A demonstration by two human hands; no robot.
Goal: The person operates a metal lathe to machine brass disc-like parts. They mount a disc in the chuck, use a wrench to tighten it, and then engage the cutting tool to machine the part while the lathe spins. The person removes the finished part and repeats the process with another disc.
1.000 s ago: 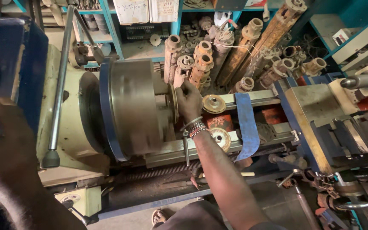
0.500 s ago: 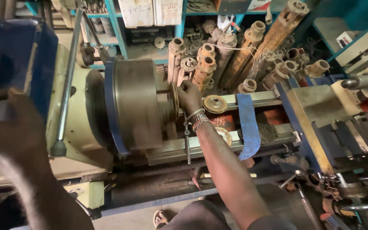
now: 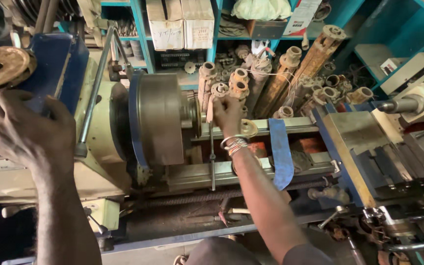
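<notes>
1. Head view shows a lathe chuck (image 3: 160,118), big and grey, in the middle of the machine.
2. Right hand (image 3: 226,114) is closed on a thin metal rod (image 3: 212,157) just beside the chuck face.
3. Left hand (image 3: 28,131) lies with loosely bent fingers on the blue headstock cover (image 3: 57,64), gripping nothing.
4. Rusty pulley (image 3: 1,66) sits above this hand.

We see teal shelving (image 3: 138,29) across the far side, cardboard boxes (image 3: 180,22) on an upper shelf, rusty pipes and flanged parts (image 3: 271,83) crammed below, dim workshop light, oily clutter low at near right.
</notes>
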